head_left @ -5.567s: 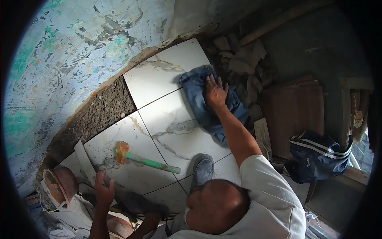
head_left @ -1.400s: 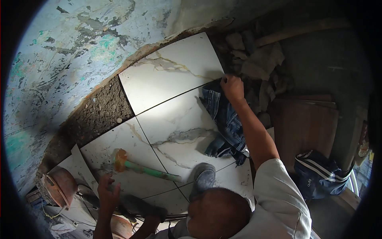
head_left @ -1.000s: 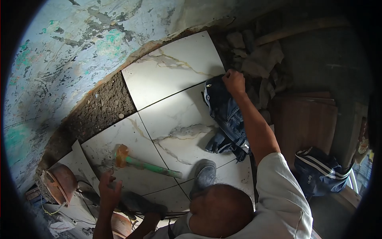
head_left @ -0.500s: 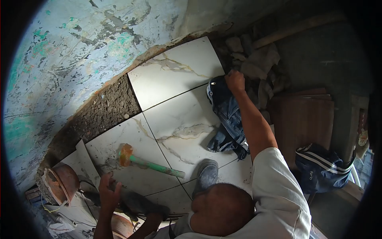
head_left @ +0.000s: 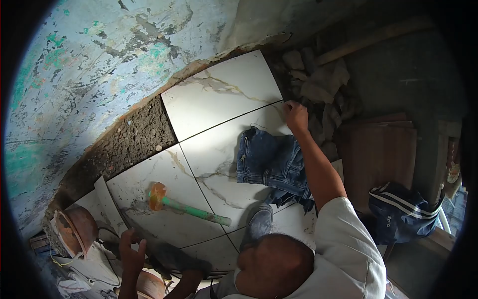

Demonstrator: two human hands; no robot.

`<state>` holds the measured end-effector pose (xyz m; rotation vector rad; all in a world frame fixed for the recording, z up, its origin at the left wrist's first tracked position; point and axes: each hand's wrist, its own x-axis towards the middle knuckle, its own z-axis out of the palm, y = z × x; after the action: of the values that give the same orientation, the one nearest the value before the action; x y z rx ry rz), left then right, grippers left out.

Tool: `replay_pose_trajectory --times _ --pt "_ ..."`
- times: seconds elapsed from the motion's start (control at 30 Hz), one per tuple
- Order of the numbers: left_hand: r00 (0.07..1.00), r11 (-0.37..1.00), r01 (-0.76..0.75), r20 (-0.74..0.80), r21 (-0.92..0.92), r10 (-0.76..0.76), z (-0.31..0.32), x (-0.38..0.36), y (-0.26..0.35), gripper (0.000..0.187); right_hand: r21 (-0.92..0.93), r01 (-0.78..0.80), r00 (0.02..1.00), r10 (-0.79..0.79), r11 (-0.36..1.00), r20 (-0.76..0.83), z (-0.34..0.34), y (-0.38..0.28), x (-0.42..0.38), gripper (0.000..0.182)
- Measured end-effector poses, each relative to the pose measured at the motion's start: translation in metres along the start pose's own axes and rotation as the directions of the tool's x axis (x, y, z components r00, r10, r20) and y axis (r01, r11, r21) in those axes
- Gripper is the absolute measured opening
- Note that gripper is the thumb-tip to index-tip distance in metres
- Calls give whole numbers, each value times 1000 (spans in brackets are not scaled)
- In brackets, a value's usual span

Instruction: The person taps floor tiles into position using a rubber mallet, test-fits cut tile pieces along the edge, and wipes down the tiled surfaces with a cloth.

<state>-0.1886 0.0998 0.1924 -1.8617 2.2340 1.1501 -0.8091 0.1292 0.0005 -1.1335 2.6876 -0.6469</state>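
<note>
Now, one pair of blue jeans [head_left: 274,158] lies bunched up on the white tile floor [head_left: 209,144], near its right edge, by the broken bits [head_left: 323,87]. The right hand [head_left: 296,116] is at the top of the jeans, near a tile corner. Its grip is curled, finger ends close together; I can't tell if it pinches any cloth. The left hand [head_left: 132,249] holds nothing I can see, fingers spread and bent, nearest one long thin strip [head_left: 110,204]. One hammer [head_left: 186,207], with a green handle, lies between the two hands. One dark blue bag [head_left: 404,214] sits on the far right.
</note>
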Motion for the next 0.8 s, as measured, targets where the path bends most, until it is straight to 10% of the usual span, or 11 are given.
replay_pose_trajectory --times 0.8 --pt "999 999 -46 -23 5 46 0 11 -7 45 -299 37 997 -17 953 70 5 -3 18 18"
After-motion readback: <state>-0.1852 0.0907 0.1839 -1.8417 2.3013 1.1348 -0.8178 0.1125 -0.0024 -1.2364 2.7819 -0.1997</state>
